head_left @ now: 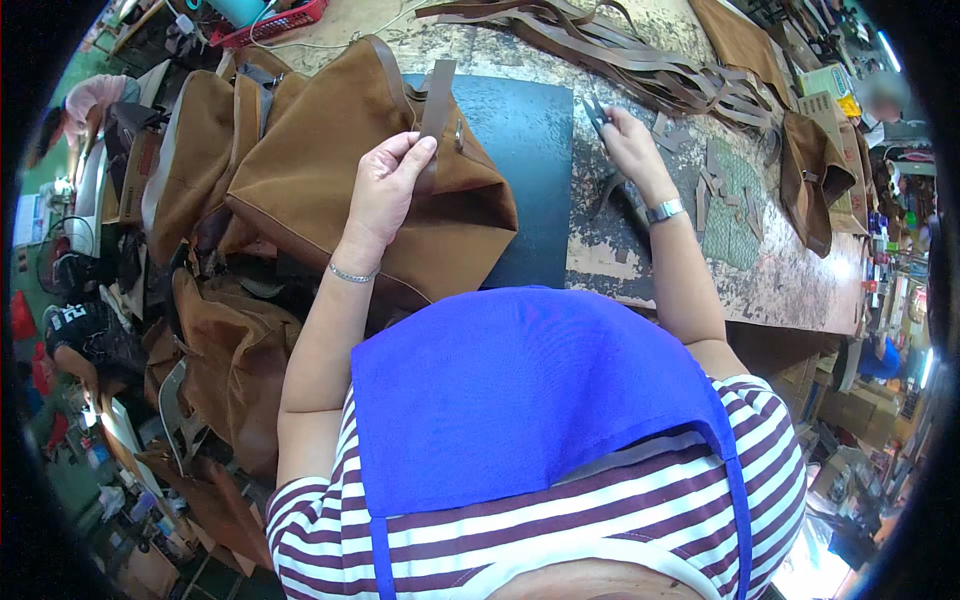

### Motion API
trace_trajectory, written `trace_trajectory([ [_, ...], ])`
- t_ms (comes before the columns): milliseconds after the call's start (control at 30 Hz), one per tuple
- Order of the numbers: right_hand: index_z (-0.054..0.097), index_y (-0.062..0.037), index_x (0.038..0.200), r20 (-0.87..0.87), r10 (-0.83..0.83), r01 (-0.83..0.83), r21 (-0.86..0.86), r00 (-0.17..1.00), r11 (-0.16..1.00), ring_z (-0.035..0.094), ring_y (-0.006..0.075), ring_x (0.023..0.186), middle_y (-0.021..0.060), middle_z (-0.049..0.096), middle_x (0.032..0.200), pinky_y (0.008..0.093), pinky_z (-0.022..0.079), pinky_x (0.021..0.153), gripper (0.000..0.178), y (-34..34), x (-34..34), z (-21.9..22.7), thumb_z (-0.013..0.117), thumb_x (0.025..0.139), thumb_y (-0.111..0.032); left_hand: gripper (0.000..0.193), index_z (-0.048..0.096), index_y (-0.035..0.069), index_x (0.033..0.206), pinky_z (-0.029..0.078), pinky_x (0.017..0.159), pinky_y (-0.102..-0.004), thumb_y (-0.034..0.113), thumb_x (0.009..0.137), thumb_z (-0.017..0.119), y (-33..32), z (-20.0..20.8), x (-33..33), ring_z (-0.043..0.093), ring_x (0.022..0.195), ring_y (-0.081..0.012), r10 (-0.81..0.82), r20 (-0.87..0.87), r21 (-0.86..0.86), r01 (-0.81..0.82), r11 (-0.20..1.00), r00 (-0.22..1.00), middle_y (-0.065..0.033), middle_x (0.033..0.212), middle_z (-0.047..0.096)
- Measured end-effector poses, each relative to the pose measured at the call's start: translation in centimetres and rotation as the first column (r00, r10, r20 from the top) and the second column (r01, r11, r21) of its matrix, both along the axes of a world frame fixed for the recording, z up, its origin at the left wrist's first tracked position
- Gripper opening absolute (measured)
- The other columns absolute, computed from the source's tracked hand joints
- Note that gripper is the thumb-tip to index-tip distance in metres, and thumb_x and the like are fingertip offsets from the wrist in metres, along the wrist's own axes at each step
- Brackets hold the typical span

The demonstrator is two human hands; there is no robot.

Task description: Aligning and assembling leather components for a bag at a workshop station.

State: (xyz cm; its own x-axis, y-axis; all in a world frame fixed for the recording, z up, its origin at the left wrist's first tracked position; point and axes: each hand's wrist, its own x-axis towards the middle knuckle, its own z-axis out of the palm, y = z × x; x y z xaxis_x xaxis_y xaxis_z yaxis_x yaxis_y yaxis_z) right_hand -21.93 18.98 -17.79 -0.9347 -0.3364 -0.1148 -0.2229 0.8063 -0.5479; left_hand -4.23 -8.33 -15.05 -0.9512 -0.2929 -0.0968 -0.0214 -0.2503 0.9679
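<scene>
My left hand [390,185] pinches a flat dark brown leather strap [438,95] between thumb and fingers. The strap stands up beside the rim of a large brown suede bag [320,160], which lies tilted on the table's left part. Its lower end is partly hidden by my fingers. A metal fitting [459,135] shows at the bag's edge. To the right, my right hand [632,148] is closed around small dark scissors [597,115], whose two tips point away from me, apart from the strap. A smooth black mat [535,170] lies between bag and scissors.
Long brown straps [620,60] lie in a bundle at the back. Leather offcuts [715,185] are scattered on the worn table [790,285]. Another brown bag [815,180] sits at the right edge. More bags [235,360] pile up at left, below a red basket [275,25]. Other people are at far left.
</scene>
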Motion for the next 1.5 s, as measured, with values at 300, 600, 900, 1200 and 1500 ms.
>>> trace_trajectory([
  [300, 0.061, 0.0004, 0.104, 0.359, 0.588, -0.318, -0.582, 0.725, 0.748, 0.054, 0.0085, 0.088, 0.0019, 0.063, 0.097, 0.0245, 0.044, 0.078, 0.033, -8.3, 9.7, 9.5, 0.048, 0.099, -0.03, 0.016, 0.066, 0.0, 0.092, 0.04, 0.062, -0.0161, 0.015, 0.093, 0.059, 0.7, -0.2, 0.0, 0.049, 0.07, 0.0, -0.056, -0.02, -0.054, 0.055, 0.997, 0.998, 0.0057, 0.08, 0.06],
  [600, 0.062, 0.005, 0.088, 0.137, 0.429, -0.345, -0.403, 0.893, 0.848, 0.061, 0.0267, 0.066, 0.0202, 0.061, 0.071, 0.0382, 0.047, 0.063, 0.045, -8.4, 9.2, 8.2, 0.049, 0.096, -0.038, 0.014, 0.065, 0.003, 0.092, 0.041, 0.066, -0.0165, 0.014, 0.094, 0.057, 0.8, -0.5, -0.1, 0.05, 0.072, -0.0008, -0.074, -0.005, -0.058, 0.074, 0.996, 0.997, 0.0062, 0.082, 0.059],
  [900, 0.061, 0.0046, 0.077, 0.137, 0.438, -0.377, -0.324, 0.889, 0.868, 0.052, 0.0218, 0.058, 0.0159, 0.056, 0.061, 0.0373, 0.044, 0.057, 0.053, -8.0, 7.3, 7.7, 0.05, 0.093, -0.045, 0.016, 0.066, 0.002, 0.094, 0.039, 0.065, -0.0166, 0.015, 0.094, 0.057, 1.7, 0.2, -0.1, 0.047, 0.073, 0.0002, -0.068, -0.02, -0.154, 0.064, 0.986, 0.998, 0.0072, 0.081, 0.057],
  [1200, 0.061, 0.0017, 0.078, 0.217, 0.509, -0.436, -0.311, 0.833, 0.845, 0.044, 0.0134, 0.057, 0.0059, 0.048, 0.058, 0.0316, 0.038, 0.053, 0.05, -7.4, 6.6, 8.1, 0.051, 0.094, -0.045, 0.016, 0.066, 0.001, 0.095, 0.039, 0.065, -0.0166, 0.015, 0.094, 0.058, 1.5, 0.0, -0.4, 0.047, 0.072, 0.0, -0.094, -0.011, -0.123, 0.092, 0.988, 0.996, 0.0075, 0.081, 0.057],
  [1500, 0.062, 0.0041, 0.08, 0.149, 0.485, -0.424, -0.312, 0.862, 0.85, 0.05, 0.0201, 0.057, 0.0153, 0.054, 0.06, 0.036, 0.043, 0.056, 0.051, -7.4, 6.9, 7.4, 0.053, 0.092, -0.045, 0.017, 0.066, 0.001, 0.094, 0.04, 0.066, -0.017, 0.016, 0.094, 0.058, 1.8, 0.2, -0.4, 0.048, 0.074, -0.0004, -0.085, 0.006, -0.18, 0.085, 0.98, 0.996, 0.007, 0.082, 0.058],
])
